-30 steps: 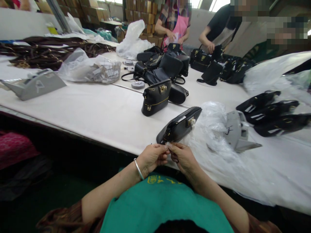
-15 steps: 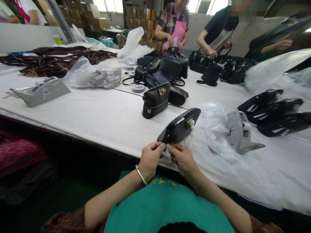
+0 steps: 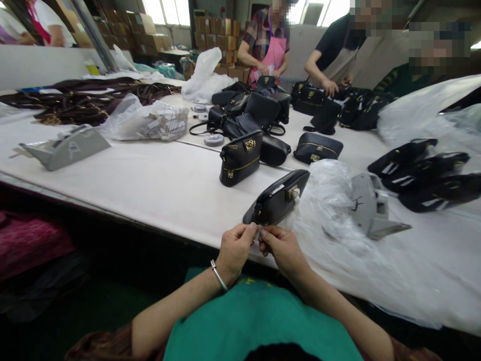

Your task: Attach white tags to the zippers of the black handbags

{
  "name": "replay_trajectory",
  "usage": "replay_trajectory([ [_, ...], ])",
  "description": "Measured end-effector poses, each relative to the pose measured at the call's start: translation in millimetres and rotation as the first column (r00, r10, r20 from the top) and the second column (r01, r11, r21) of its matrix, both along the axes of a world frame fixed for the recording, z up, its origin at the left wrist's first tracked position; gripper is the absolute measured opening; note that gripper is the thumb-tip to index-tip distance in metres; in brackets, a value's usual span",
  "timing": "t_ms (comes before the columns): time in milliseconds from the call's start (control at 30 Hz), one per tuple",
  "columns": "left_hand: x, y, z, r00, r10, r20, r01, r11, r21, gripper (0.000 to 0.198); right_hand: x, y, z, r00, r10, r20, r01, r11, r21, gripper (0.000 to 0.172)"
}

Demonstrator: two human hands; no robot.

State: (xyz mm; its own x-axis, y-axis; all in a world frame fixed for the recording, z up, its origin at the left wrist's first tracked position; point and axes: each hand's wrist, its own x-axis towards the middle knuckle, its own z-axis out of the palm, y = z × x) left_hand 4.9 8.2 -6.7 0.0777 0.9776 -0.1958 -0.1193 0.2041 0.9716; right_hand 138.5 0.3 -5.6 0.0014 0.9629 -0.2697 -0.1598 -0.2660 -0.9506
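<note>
A small black handbag (image 3: 278, 198) with a gold clasp lies on its side at the near edge of the white table (image 3: 150, 180). My left hand (image 3: 236, 248), with a silver bangle on the wrist, and my right hand (image 3: 282, 246) meet just below the bag's near end. Both hands are pinched together on something small and pale at that end; I cannot make out what it is. Clear plastic wrapping (image 3: 330, 200) lies under and to the right of the bag.
An upright black bag (image 3: 240, 158) stands behind, with more black bags (image 3: 259, 108) piled beyond and several (image 3: 421, 170) at right. Two grey tape dispensers (image 3: 65, 146) (image 3: 370, 205) sit on the table. Two people (image 3: 266, 45) (image 3: 334, 55) handle bags at the far side. Brown straps (image 3: 75, 98) lie at far left.
A flat black bag has appeared on the table behind the plastic wrapping. My hands stay pinched at the bag's end, shifted only slightly.
</note>
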Motion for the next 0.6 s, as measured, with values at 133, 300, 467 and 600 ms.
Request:
replay_trajectory([
  [133, -2.6, -1.0, -0.2, 0.999, -0.032, 0.022, 0.032, 0.999, -0.016, 0.038, 0.7, -2.5, -4.6, 0.998, -0.001, -0.059, 0.003, 0.999, 0.039, 0.025],
  [300, -5.7, -3.0, -2.7, 0.994, 0.052, 0.098, -0.046, 0.997, -0.065, 0.034, -3.0, -3.3, -2.5, 0.997, -0.022, -0.071, 0.024, 1.000, 0.017, 0.025],
  [467, -4.7, -0.1, -4.8, 0.979, 0.005, 0.204, 0.041, 0.976, -0.216, 0.038, -4.4, 1.2, -4.2, 0.996, -0.076, -0.041, 0.075, 0.997, -0.024, 0.034],
  [600, -1.7, 0.4, -0.5, 0.964, 0.014, 0.266, 0.069, 0.952, -0.300, 0.045, 0.3, -4.2, -2.4, 0.995, -0.038, 0.088, 0.038, 0.999, 0.000, 0.037],
])
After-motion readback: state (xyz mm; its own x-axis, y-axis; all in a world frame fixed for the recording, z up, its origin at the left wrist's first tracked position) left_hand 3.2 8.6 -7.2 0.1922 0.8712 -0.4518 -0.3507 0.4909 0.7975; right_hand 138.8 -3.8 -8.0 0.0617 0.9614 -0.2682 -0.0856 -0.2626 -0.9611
